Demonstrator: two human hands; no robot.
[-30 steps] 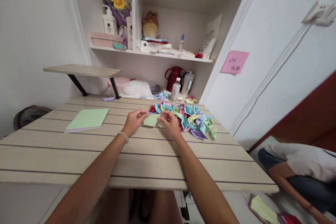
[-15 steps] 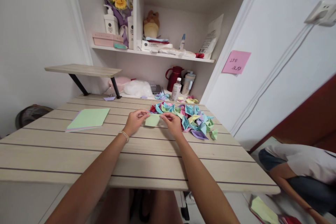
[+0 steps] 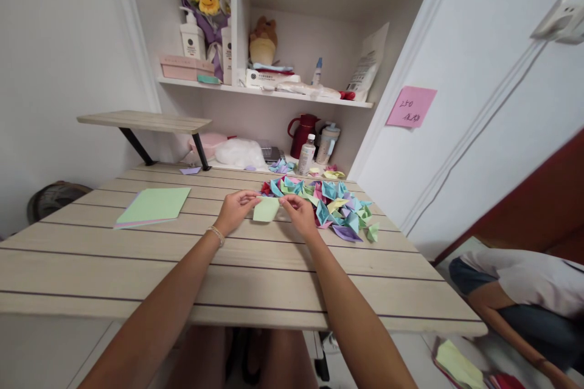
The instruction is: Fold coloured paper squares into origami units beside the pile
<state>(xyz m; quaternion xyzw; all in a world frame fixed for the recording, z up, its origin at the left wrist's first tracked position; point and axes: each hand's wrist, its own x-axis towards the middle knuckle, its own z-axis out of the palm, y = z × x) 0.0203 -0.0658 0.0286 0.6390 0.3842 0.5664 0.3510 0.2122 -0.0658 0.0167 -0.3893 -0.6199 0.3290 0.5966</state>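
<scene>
A small folded piece of light green paper [image 3: 266,210] is held up between my two hands over the middle of the desk. My left hand [image 3: 236,211] pinches its upper left corner between thumb and fingers. At its upper right corner, my right hand [image 3: 298,213] grips it in the same way. Just behind and to the right of my right hand lies a heap of folded paper boats [image 3: 337,205] in blue, green, pink, purple and yellow. Off to the left rests a stack of flat paper sheets [image 3: 152,205], green on top.
A small raised shelf [image 3: 143,121] stands at the desk's back left. Behind the boats are a clear bottle [image 3: 306,155], a dark red jug [image 3: 302,134] and a light cup [image 3: 327,143]. Another person [image 3: 524,298] crouches at the lower right, beside paper on the floor.
The green paper has tilted slightly, so a little more of its face shows. Both hands stay in nearly the same place with their hold unchanged.
</scene>
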